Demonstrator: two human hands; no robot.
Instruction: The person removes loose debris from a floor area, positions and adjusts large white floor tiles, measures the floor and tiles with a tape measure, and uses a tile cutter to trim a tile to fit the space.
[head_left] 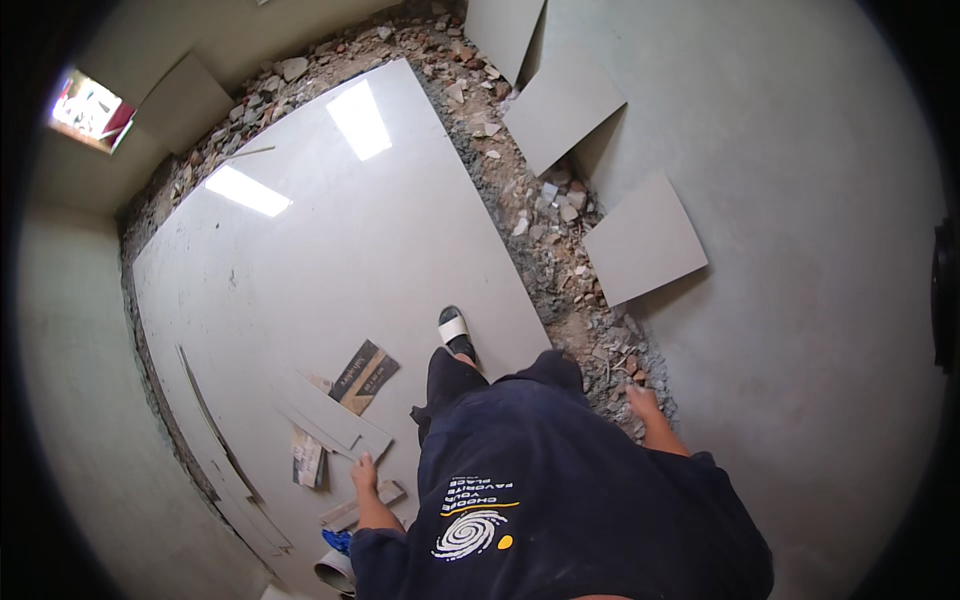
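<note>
My left hand [365, 474] hangs low on the left with its fingers loosely apart, nothing visible in them. From this view it overlaps the edge of a cut strip of light tile [335, 420] on the floor; I cannot tell any contact. Below it is a short tile offcut [362, 506]. My right hand [641, 402] hangs at my right side above the rubble strip [600, 370], fingers slightly bent and apart, holding nothing I can see. One foot in a black slipper with a white band [453, 326] stands on the glossy tiled floor [350, 240].
Large square tiles [648, 240] [565, 105] [503, 35] lean on the right wall across the rubble. A dark cardboard piece [364, 375] and a small box [307, 458] lie left. Long thin strips [222, 440] line the left wall. A pale bucket [335, 572] stands lower left.
</note>
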